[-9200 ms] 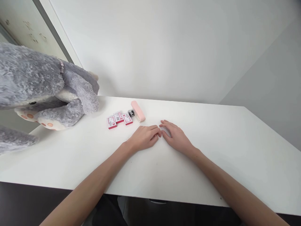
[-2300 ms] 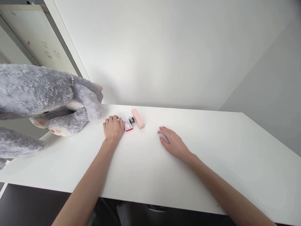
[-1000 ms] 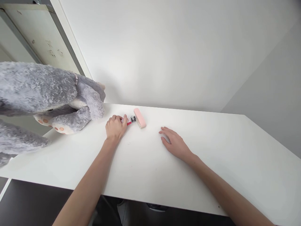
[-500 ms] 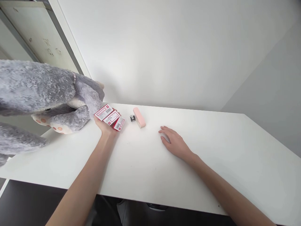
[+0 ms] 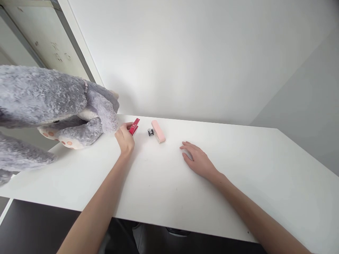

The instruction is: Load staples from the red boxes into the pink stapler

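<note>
My left hand (image 5: 124,138) is closed on small red and white boxes (image 5: 134,126), held edge-on just above the white table (image 5: 164,187). How many boxes are in the grip cannot be made out. A pink stapler (image 5: 158,131) lies to the right of them, with a small dark metal piece (image 5: 150,132) at its left end. My right hand (image 5: 197,160) rests flat on the table with its fingers stretched out, holding nothing, a short way right of the stapler.
A big grey plush toy (image 5: 50,109) sits on the table's far left corner, its paw close to my left hand. A white wall rises behind the table. The near table edge runs over a dark floor.
My left hand went to the boxes, gathered them, lifted them face up, and has now turned them on edge. The right hand has stayed flat in place.
</note>
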`<state>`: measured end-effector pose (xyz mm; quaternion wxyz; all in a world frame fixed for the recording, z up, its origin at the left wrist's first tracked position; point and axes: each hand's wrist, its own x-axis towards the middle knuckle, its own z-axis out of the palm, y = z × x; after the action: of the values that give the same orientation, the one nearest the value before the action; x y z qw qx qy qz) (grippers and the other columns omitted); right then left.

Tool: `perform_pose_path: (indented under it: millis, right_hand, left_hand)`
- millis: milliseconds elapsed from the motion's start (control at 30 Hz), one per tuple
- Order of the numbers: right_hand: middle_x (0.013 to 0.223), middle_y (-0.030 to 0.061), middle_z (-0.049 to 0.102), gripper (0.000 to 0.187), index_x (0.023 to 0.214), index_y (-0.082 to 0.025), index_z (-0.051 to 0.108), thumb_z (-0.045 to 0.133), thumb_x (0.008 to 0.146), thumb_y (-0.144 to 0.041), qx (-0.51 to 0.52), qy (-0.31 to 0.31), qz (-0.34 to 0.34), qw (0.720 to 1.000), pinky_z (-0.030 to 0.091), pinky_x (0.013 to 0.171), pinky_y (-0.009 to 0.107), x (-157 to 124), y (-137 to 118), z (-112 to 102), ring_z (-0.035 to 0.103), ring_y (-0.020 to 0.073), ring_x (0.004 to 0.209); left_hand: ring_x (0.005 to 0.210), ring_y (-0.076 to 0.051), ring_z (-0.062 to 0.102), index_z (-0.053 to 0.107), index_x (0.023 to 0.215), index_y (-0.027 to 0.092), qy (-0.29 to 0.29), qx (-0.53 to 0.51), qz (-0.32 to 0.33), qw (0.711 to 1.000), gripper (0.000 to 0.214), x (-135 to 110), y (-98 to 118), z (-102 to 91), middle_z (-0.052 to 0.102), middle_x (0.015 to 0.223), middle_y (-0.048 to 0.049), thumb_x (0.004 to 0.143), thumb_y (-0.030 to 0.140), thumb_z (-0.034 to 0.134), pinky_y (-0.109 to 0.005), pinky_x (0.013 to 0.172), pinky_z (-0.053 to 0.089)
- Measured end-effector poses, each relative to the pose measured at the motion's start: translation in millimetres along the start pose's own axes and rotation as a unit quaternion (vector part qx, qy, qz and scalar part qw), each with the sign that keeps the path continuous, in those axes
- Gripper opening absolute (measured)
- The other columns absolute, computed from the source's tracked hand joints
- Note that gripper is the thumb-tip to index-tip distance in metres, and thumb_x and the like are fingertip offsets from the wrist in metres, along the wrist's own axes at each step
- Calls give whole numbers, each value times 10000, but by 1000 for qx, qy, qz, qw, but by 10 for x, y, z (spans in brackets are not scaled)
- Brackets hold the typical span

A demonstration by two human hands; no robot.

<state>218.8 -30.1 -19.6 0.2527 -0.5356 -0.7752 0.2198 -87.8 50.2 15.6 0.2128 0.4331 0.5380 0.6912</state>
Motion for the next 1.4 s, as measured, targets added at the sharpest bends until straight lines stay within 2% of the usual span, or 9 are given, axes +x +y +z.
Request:
perform_pose_path:
  millis: [133,267,367,500,600,767,933,1200,1400]
  right_hand:
    - [1607,32,528,354,1348,-271,630,444,1051,-314,-5,1,-3,1000,375,1249,471,0,-6,0,387,228,1557]
    - [1604,29,532,349,1343,-279,635,452,1048,-317,1,0,0,1000,373,1251,475,5,-5,0,386,231,1558]
    - [1608,26,526,350,1345,-284,635,455,1048,-325,3,-3,1,1000,376,1249,475,7,-1,-2,380,232,1561]
    - [1607,32,527,347,1333,-282,644,458,1042,-316,3,0,0,1000,382,1243,487,5,7,7,386,239,1558]
    - [1578,31,561,324,1290,-285,672,480,1034,-331,26,13,2,1000,390,1232,493,6,-4,15,401,252,1549]
    - [1473,37,657,373,1284,-315,689,473,1047,-504,208,13,15,978,560,999,409,5,-136,-42,632,262,1329]
    - [1274,101,764,477,1412,-257,605,481,1050,-542,368,-108,-29,923,560,814,369,-7,-278,-117,773,244,1012]
    - [1144,108,776,423,1199,-215,706,550,1019,-565,434,-107,6,894,507,687,330,12,-233,-117,746,221,873]
    - [968,69,762,382,1202,-220,701,636,994,-533,418,-107,11,902,464,644,320,10,-258,-97,668,177,715]
  left_hand:
    - [957,-285,686,737,823,187,-41,271,139,951,503,-102,33,-34,740,940,-130,1019,378,314,-372,877,482]
    - [887,-297,689,721,807,202,-101,394,124,905,519,-154,27,-8,747,918,-139,1029,420,306,-388,808,467]
    - [914,-300,689,701,759,208,-105,432,112,889,526,-155,8,4,754,963,-140,1030,447,318,-389,811,470]
    - [976,-297,665,712,815,206,-95,382,147,907,549,-156,15,-3,748,1005,-131,1050,433,272,-405,878,475]
    - [1015,-282,638,708,902,214,-120,305,230,917,553,-217,70,24,740,1028,-112,1071,391,212,-423,954,465]
    - [1018,-297,605,679,976,211,-244,252,367,861,452,-460,202,175,714,1056,-134,1038,438,293,-472,955,466]
    - [981,-311,617,641,1010,221,-334,236,406,817,375,-677,242,318,686,1072,-147,952,517,418,-492,908,469]
    - [952,-240,607,528,1093,212,-364,160,353,847,163,-847,246,393,648,1029,-92,993,330,477,-413,878,496]
    - [925,-227,618,508,1180,212,-411,147,257,863,239,-956,279,429,647,1008,-67,991,358,526,-388,834,504]
